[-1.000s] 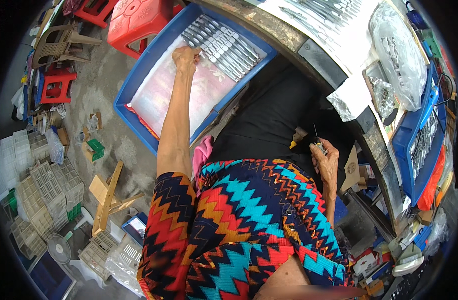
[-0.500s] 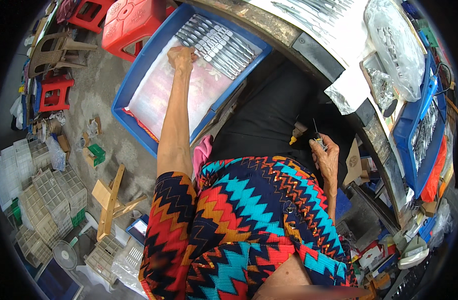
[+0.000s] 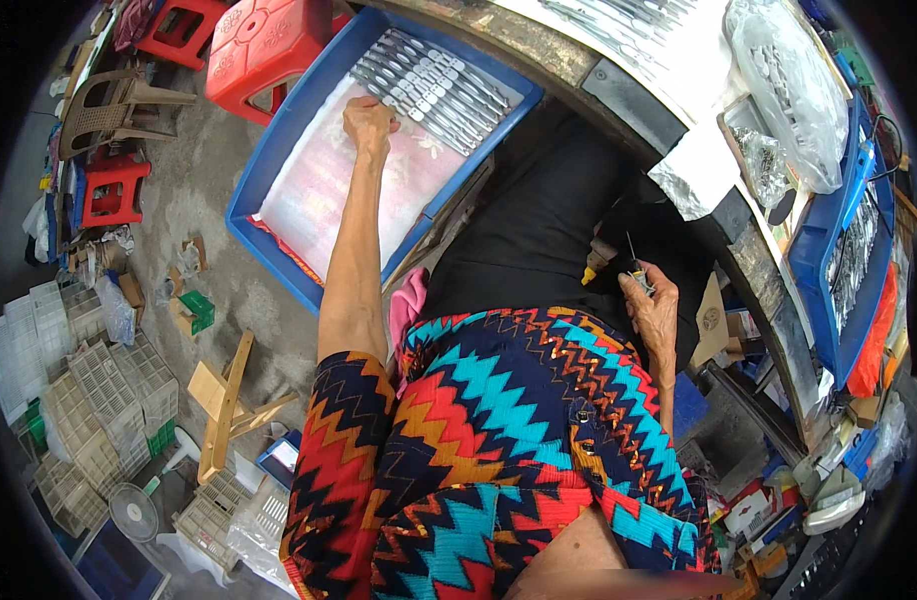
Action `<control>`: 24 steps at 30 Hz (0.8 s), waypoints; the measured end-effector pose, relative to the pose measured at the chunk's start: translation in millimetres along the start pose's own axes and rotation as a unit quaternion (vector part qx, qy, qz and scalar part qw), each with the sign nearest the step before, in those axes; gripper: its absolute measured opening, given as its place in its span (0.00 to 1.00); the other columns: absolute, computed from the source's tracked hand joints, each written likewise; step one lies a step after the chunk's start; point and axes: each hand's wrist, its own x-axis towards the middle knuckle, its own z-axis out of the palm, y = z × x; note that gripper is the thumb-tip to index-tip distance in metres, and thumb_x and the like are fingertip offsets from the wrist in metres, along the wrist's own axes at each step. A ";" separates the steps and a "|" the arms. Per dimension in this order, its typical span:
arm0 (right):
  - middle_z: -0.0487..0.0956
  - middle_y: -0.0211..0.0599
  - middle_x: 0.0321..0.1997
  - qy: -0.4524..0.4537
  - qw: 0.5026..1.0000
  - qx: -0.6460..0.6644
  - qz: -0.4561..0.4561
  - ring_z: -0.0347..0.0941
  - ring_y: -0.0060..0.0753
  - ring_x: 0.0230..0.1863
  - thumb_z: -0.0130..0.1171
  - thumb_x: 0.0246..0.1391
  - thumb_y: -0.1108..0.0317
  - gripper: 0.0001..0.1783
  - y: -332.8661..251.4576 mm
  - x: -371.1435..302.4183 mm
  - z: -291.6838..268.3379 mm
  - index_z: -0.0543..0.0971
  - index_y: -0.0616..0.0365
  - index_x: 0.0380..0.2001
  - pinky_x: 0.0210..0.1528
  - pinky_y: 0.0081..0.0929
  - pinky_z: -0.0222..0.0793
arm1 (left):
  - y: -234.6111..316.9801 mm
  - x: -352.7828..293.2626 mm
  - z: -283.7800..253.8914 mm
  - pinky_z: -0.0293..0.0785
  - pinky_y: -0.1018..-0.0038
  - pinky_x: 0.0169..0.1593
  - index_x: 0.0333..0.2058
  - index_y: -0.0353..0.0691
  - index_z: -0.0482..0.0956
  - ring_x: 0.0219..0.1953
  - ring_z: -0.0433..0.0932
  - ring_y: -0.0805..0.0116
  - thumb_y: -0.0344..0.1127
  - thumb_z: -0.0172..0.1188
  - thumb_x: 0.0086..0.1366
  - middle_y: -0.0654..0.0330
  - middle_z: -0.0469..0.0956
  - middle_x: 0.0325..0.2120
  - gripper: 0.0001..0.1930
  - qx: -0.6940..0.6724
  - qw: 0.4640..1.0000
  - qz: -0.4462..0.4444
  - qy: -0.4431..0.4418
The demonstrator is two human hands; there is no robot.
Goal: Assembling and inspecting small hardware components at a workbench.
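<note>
From where I stand, little shifts over this last second: the left hand (image 3: pixel 370 124), which was right up against the end of the row of slim metal tools (image 3: pixel 437 92), now sits slightly lower, nearer the wearer, just beside the row's edge. The row itself looks unchanged, lying side by side at the far end of the blue tray (image 3: pixel 279 150), on a pale pink cloth (image 3: pixel 301 205). To my eye the hand is easing off the row, and the order there seems undisturbed. Its fingers are curled in together; whether they pinch anything, or touch the nearest tool, I cannot tell. The right hand (image 3: pixel 656 302) stays over the lap, fingers closed around a thin-shafted tool (image 3: pixel 631 245) pointing upward, with a yellow-tipped bottle (image 3: pixel 591 272) just beside it on the black trousers (image 3: pixel 509 240).
</note>
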 end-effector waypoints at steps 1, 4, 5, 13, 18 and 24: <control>0.69 0.27 0.16 -0.001 1.000 -0.011 -0.002 0.60 0.16 0.16 0.56 0.46 0.65 0.16 1.1 0.4 -0.4 0.76 0.66 0.36 0.19 0.19 0.56 | 0.8 -1.0 3.1 0.73 0.76 0.16 0.30 0.22 0.71 0.16 0.74 0.64 0.19 0.55 0.40 0.47 0.74 0.21 0.14 -0.001 1.000 0.000 -0.001; 0.71 0.30 0.18 0.014 0.999 -0.044 -0.016 0.63 0.20 0.19 0.56 0.45 0.65 0.17 5.8 2.0 -0.8 0.76 0.66 0.36 0.23 0.21 0.60 | -2.4 2.1 11.1 0.73 0.73 0.22 0.31 0.24 0.73 0.19 0.75 0.62 0.22 0.57 0.39 0.46 0.75 0.23 0.16 0.063 0.998 -0.004 0.006; 0.71 0.30 0.18 0.012 0.999 -0.044 -0.018 0.63 0.20 0.19 0.56 0.45 0.65 0.17 5.3 2.2 0.2 0.76 0.66 0.36 0.23 0.21 0.60 | -12.1 10.1 8.8 0.73 0.72 0.26 0.31 0.25 0.73 0.21 0.76 0.61 0.24 0.58 0.38 0.46 0.75 0.25 0.17 0.104 0.994 0.023 0.033; 0.77 0.41 0.24 0.022 0.998 -0.047 -0.044 0.71 0.26 0.26 0.57 0.44 0.65 0.18 10.0 3.0 0.9 0.75 0.66 0.37 0.31 0.24 0.65 | -32.6 28.0 4.3 0.71 0.72 0.26 0.37 0.26 0.71 0.24 0.76 0.62 0.26 0.54 0.42 0.47 0.74 0.29 0.20 0.108 0.992 0.060 0.006; 0.77 0.54 0.27 0.018 0.994 -0.071 -0.079 0.76 0.40 0.30 0.58 0.44 0.65 0.19 11.1 -2.1 -2.4 0.74 0.68 0.38 0.33 0.31 0.68 | 12.7 -10.8 4.3 0.68 0.76 0.19 0.39 0.28 0.70 0.22 0.72 0.69 0.23 0.51 0.47 0.52 0.72 0.26 0.16 0.073 0.992 0.099 -0.002; 0.75 0.60 0.27 0.004 0.991 -0.066 -0.113 0.76 0.48 0.30 0.57 0.45 0.65 0.19 3.8 -9.7 -1.9 0.74 0.70 0.37 0.33 0.33 0.68 | 152.5 -122.6 68.0 0.68 0.81 0.30 0.37 0.34 0.74 0.26 0.70 0.76 0.26 0.53 0.55 0.62 0.74 0.26 0.09 0.081 0.905 0.385 -0.166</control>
